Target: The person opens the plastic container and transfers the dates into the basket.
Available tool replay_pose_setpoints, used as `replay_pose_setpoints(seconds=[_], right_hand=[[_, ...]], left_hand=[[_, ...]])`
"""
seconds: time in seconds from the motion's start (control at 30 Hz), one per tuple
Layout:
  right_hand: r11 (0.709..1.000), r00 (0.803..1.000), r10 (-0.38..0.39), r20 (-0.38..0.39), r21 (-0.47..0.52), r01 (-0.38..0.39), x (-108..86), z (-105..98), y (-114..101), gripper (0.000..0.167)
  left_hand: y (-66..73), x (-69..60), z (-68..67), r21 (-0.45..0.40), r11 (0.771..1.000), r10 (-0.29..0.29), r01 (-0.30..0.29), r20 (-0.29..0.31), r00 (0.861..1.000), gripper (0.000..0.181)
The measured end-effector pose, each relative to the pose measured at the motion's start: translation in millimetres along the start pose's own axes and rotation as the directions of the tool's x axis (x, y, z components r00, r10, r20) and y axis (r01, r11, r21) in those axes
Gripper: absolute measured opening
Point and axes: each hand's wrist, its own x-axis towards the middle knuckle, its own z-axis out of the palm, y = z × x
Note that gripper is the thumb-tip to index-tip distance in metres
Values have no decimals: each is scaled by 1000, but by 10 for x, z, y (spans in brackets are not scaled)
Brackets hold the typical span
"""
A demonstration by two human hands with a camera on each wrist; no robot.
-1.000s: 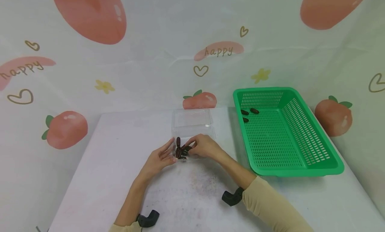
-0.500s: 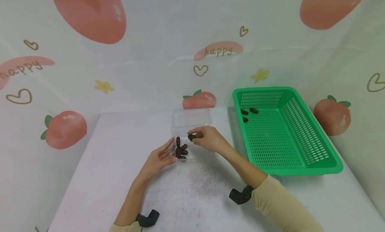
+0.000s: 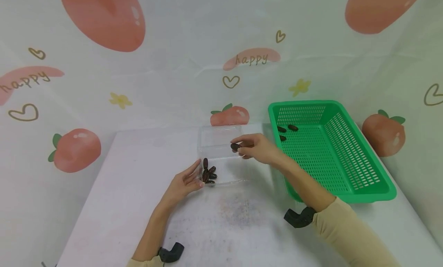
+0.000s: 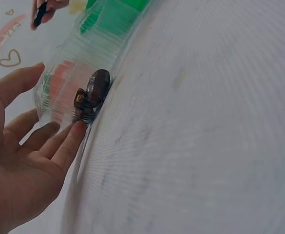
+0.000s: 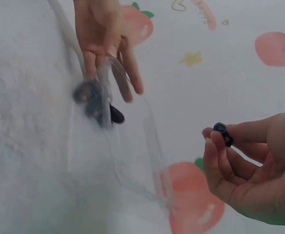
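Observation:
A clear plastic clamshell box point(image 3: 226, 171) lies with its lid point(image 3: 221, 137) folded back on the table. Several dark brown dates point(image 3: 209, 176) are clustered at its left end. My left hand point(image 3: 183, 182) rests its outstretched fingers against that end; in the left wrist view, its fingertips touch the ribbed wall beside the dates point(image 4: 98, 87). Above the right part of the box, my right hand point(image 3: 259, 148) pinches one date point(image 3: 235, 147) between thumb and fingers. The right wrist view shows this date point(image 5: 223, 134) at the fingertips, apart from the box.
To the right stands a green slotted basket point(image 3: 340, 199), with a few dates point(image 3: 292, 127) by its left wall. Behind the white table point(image 3: 138, 163) hangs a fruit-patterned cloth point(image 3: 173, 86). Each forearm carries a black wrist mount point(image 3: 300, 217).
My right hand has lifted a date out of the box cluster and moved up and to the right with it. The left hand has stayed at the box's left end.

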Motion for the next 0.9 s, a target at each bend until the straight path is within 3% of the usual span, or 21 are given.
replay_pose_setpoints(seconds=[0.1, 0.33, 0.7, 0.9], right_hand=[[999, 1000, 24, 8, 31, -25, -26, -164, -5, 34], [994, 994, 96, -61, 58, -92, -92, -529, 0, 34], [991, 979, 131, -157, 51, -124, -224, -1013, 147, 37], [991, 976, 116, -186, 85, -102, -221, -1207, 278, 40]], left_hand=[[3, 0, -2, 6, 1000, 1, -1, -3, 1000, 80], [0, 1, -1, 11, 1000, 16, -16, -5, 1000, 79], [-3, 0, 8, 19, 1000, 7, -7, -10, 1000, 79], [7, -4, 7, 13, 1000, 15, -15, -6, 1000, 80]])
